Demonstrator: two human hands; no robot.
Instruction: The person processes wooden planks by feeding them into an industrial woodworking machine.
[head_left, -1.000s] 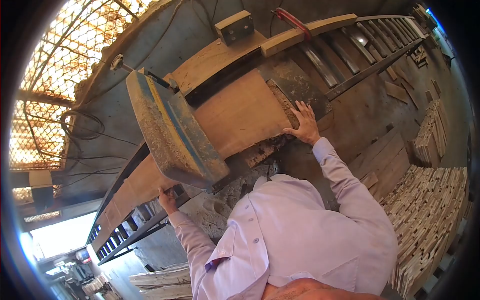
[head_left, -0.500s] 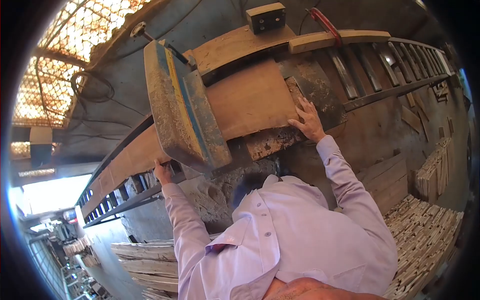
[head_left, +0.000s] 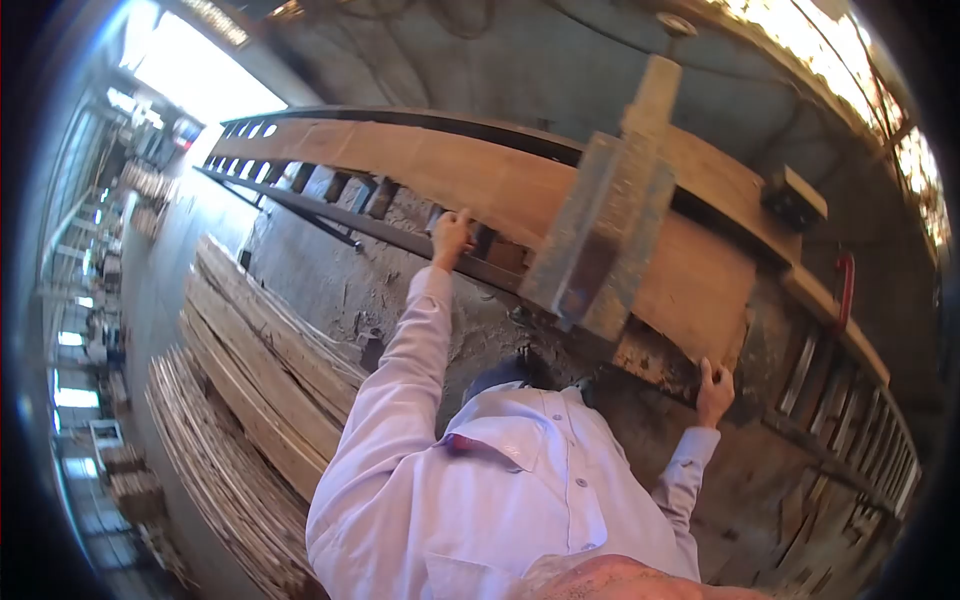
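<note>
A long thick wooden plank (head_left: 420, 165) lies along a roller bench, running under a dusty blue-grey saw housing (head_left: 610, 230). My left hand (head_left: 452, 236) reaches out and grips the plank's near lower edge, just above the dark metal rail (head_left: 330, 215). My right hand (head_left: 713, 390) clasps the plank's rough, bark-edged end (head_left: 660, 360), to the right of the housing. Both sleeves are pale lilac.
Sawn boards (head_left: 265, 365) are stacked on the floor at the left, with more piles behind them. Metal rollers (head_left: 850, 420) continue to the right. A red handle (head_left: 845, 285) and a wooden box (head_left: 795, 200) sit behind the plank. A grey wall backs the bench.
The view has swung sharply round to the left, so the bench now slants the other way. My right hand has gone from lying flat on the plank's end to clasping it.
</note>
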